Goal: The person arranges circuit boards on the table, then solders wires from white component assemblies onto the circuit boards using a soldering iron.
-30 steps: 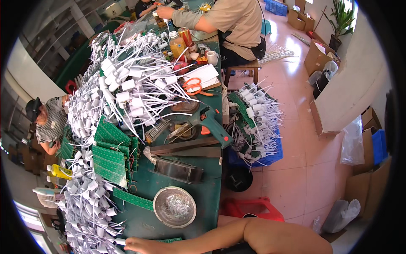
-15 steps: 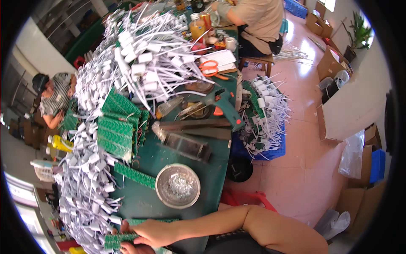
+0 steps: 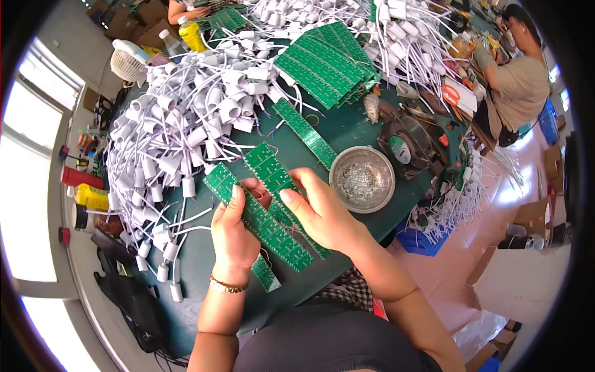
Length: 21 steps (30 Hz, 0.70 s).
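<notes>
In front of me my left hand is closed on a long green circuit board strip, thumb on top and fingers underneath. Just beside it, my right hand grips a second circuit board strip, which runs nearly parallel to the first. Thin wires show between the two strips. Below the left hand the end of another green strip sticks out. Past the right hand, a separate narrow strip lies on the table, reaching a round metal bowl with shiny silvery bits in it.
White lamp sockets with wires are heaped along the left and far side. Stacked green boards lie beyond the bowl. A black fan and a glue gun lie to the right. A person sits at the far right.
My view has swung toward the left, bringing both hands to the middle of the picture. Each hand now plainly shows its own strip.
</notes>
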Available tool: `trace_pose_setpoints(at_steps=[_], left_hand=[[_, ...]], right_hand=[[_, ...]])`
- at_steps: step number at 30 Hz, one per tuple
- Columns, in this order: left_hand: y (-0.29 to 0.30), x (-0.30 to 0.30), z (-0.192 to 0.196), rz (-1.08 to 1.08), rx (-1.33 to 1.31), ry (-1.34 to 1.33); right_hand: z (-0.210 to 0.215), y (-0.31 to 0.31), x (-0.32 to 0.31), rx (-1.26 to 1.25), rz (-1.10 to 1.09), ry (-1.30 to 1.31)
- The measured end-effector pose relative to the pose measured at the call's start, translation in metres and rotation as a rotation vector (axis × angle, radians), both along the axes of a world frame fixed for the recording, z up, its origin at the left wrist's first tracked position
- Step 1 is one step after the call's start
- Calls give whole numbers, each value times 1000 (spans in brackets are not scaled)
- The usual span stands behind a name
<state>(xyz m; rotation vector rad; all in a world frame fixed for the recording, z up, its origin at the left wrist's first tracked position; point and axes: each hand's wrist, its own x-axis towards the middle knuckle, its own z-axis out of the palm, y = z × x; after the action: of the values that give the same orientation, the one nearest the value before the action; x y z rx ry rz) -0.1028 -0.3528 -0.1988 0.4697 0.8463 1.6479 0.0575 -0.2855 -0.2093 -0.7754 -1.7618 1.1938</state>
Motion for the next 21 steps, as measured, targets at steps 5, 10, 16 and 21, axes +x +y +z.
trace_pose_setpoints(at_steps=[5, 10, 16, 21], left_hand=[[-28, -8, -56, 440, -55, 1652], [-53, -44, -46, -366, 85, 1945], [-95, -44, -50, -434, -3, 2020], [-125, -46, -45, -422, -147, 1979]], right_hand=[[-41, 4, -11, 325, -162, -579], [-43, -4, -18, 314, 65, -677], [-37, -51, -31, 195, -20, -797], [-31, -77, -33, 69, 109, -701]])
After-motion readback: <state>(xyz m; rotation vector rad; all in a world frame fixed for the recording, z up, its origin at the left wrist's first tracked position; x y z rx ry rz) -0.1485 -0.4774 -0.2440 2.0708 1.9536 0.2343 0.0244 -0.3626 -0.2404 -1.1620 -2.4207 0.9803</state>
